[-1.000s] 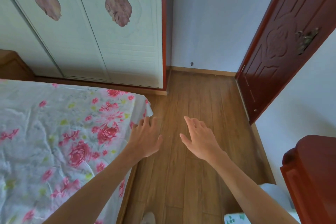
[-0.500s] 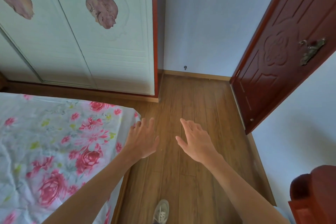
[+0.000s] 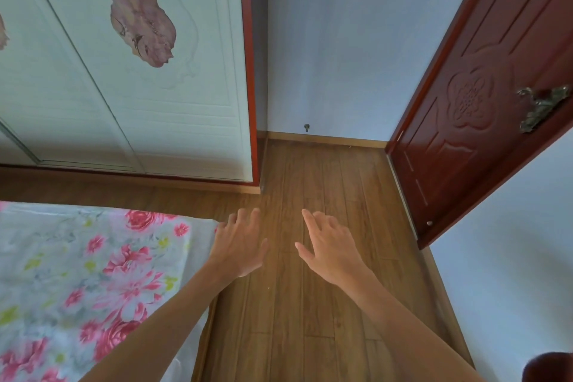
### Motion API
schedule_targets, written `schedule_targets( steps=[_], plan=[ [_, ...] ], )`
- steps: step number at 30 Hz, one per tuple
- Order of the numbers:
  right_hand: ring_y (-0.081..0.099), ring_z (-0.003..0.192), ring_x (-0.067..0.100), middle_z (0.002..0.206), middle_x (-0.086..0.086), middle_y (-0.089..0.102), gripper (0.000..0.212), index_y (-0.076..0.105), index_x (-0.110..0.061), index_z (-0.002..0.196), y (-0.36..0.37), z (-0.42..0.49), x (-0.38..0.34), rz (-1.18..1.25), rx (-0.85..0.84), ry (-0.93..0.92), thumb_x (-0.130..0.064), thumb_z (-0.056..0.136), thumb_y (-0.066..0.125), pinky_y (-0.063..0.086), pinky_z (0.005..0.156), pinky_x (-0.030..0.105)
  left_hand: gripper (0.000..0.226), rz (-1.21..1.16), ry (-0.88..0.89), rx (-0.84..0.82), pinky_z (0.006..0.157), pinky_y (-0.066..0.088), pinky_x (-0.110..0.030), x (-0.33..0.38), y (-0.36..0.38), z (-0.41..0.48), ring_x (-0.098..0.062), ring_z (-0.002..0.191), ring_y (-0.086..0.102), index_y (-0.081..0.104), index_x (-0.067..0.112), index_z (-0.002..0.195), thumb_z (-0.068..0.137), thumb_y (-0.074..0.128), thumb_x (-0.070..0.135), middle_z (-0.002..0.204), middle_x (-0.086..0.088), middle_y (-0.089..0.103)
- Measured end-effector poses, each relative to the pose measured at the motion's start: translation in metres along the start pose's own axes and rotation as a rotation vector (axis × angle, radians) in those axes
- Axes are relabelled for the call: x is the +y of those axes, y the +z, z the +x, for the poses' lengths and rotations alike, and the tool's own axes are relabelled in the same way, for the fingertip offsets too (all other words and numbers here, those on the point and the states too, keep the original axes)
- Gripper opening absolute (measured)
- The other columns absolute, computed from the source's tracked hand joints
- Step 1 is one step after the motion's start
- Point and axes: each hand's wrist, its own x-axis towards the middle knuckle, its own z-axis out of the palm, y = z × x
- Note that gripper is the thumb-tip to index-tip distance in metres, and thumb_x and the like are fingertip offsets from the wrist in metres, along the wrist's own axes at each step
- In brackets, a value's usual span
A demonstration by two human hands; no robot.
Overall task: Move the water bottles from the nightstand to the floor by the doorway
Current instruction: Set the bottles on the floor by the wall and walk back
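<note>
Empty-handed leg, prob. between carries: left hand [image 3: 240,245] & right hand [image 3: 333,250] held out, fingers loose, gripping nothing, above brown wood-plank floor [image 3: 310,319] near dark red carved wooden door [image 3: 465,102]. No water bottles in view. Next: turn to nightstand, grab one.

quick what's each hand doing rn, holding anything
Left hand: open, fingers relaxed, holding nothing.
Right hand: open, fingers spread, holding nothing.
</note>
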Motion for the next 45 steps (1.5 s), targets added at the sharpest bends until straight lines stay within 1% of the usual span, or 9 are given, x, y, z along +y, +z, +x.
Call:
schedule_targets(
  steps=[6, 9, 15, 21, 26, 33, 40, 42, 45],
  plan=[
    [0.042, 0.131, 0.023, 0.146, 0.003, 0.037, 0.072, 0.013, -0.020, 0.152, -0.001, 0.054, 0.018, -0.022, 0.003, -0.032, -0.057, 0.096, 0.038, 0.041, 0.106, 0.043, 0.063, 0.011, -0.030, 0.013, 0.101, 0.044, -0.042, -0.008, -0.004, 0.051, -0.024, 0.122, 0.050, 0.031, 0.021, 0.140, 0.089, 0.047, 0.053, 0.139, -0.005, 0.046],
    [0.041, 0.133, 0.022, 0.147, 0.003, 0.036, 0.072, 0.011, -0.020, 0.152, -0.001, 0.087, 0.028, -0.031, -0.003, -0.056, -0.057, 0.096, 0.037, 0.040, 0.107, 0.043, 0.062, 0.021, -0.062, 0.012, 0.101, 0.043, -0.041, -0.010, -0.008, 0.079, -0.023, 0.123, 0.049, 0.031, 0.022, 0.141, 0.090, 0.047, 0.054, 0.141, -0.004, 0.045],
    [0.044, 0.129, 0.022, 0.144, 0.003, 0.040, 0.072, 0.012, -0.020, 0.152, -0.005, 0.169, 0.049, -0.040, -0.005, -0.125, -0.058, 0.095, 0.037, 0.043, 0.104, 0.041, 0.064, 0.020, -0.141, 0.012, 0.103, 0.043, -0.042, -0.020, -0.015, 0.149, -0.025, 0.127, 0.047, 0.029, 0.021, 0.143, 0.091, 0.045, 0.054, 0.145, -0.005, 0.041],
    [0.043, 0.131, 0.021, 0.147, 0.002, 0.037, 0.072, 0.013, -0.022, 0.152, -0.014, 0.272, 0.078, -0.052, -0.026, -0.210, -0.060, 0.095, 0.036, 0.043, 0.105, 0.040, 0.066, 0.016, -0.227, 0.011, 0.104, 0.043, -0.044, -0.030, -0.027, 0.230, -0.027, 0.128, 0.046, 0.026, 0.019, 0.146, 0.091, 0.042, 0.053, 0.146, -0.008, 0.039],
    [0.043, 0.131, 0.022, 0.148, 0.003, 0.038, 0.072, 0.014, -0.020, 0.152, -0.023, 0.342, 0.092, -0.058, -0.030, -0.277, -0.059, 0.095, 0.036, 0.043, 0.104, 0.041, 0.067, 0.035, -0.290, 0.020, 0.104, 0.043, -0.044, -0.043, -0.038, 0.281, -0.027, 0.128, 0.046, 0.023, 0.017, 0.146, 0.092, 0.040, 0.054, 0.145, -0.010, 0.040],
    [0.041, 0.134, 0.023, 0.151, 0.004, 0.034, 0.071, 0.015, -0.021, 0.152, -0.025, 0.401, 0.088, -0.051, -0.051, -0.354, -0.059, 0.096, 0.034, 0.043, 0.104, 0.041, 0.069, 0.034, -0.385, 0.032, 0.106, 0.042, -0.044, -0.065, -0.046, 0.319, -0.028, 0.130, 0.044, 0.022, 0.018, 0.148, 0.093, 0.040, 0.055, 0.149, -0.010, 0.037],
    [0.049, 0.123, 0.023, 0.143, 0.004, 0.043, 0.069, 0.018, -0.020, 0.150, -0.017, 0.454, 0.073, -0.071, -0.027, -0.414, -0.060, 0.095, 0.034, 0.050, 0.093, 0.037, 0.068, 0.024, -0.425, 0.042, 0.100, 0.044, -0.043, -0.099, -0.045, 0.345, -0.027, 0.123, 0.049, 0.026, 0.016, 0.146, 0.092, 0.042, 0.054, 0.143, -0.012, 0.040],
    [0.049, 0.123, 0.023, 0.143, 0.004, 0.043, 0.070, 0.019, -0.020, 0.150, -0.015, 0.471, 0.066, -0.078, -0.023, -0.419, -0.060, 0.095, 0.034, 0.051, 0.093, 0.038, 0.068, 0.018, -0.433, 0.044, 0.098, 0.045, -0.042, -0.112, -0.043, 0.355, -0.026, 0.120, 0.050, 0.027, 0.015, 0.145, 0.092, 0.042, 0.054, 0.141, -0.012, 0.042],
    [0.049, 0.125, 0.023, 0.146, 0.004, 0.041, 0.070, 0.020, -0.020, 0.150, -0.015, 0.500, 0.055, -0.079, -0.023, -0.426, -0.060, 0.095, 0.035, 0.050, 0.095, 0.038, 0.068, 0.003, -0.446, 0.048, 0.099, 0.044, -0.042, -0.133, -0.043, 0.374, -0.026, 0.121, 0.049, 0.027, 0.015, 0.146, 0.092, 0.042, 0.054, 0.140, -0.012, 0.043]
  ],
)
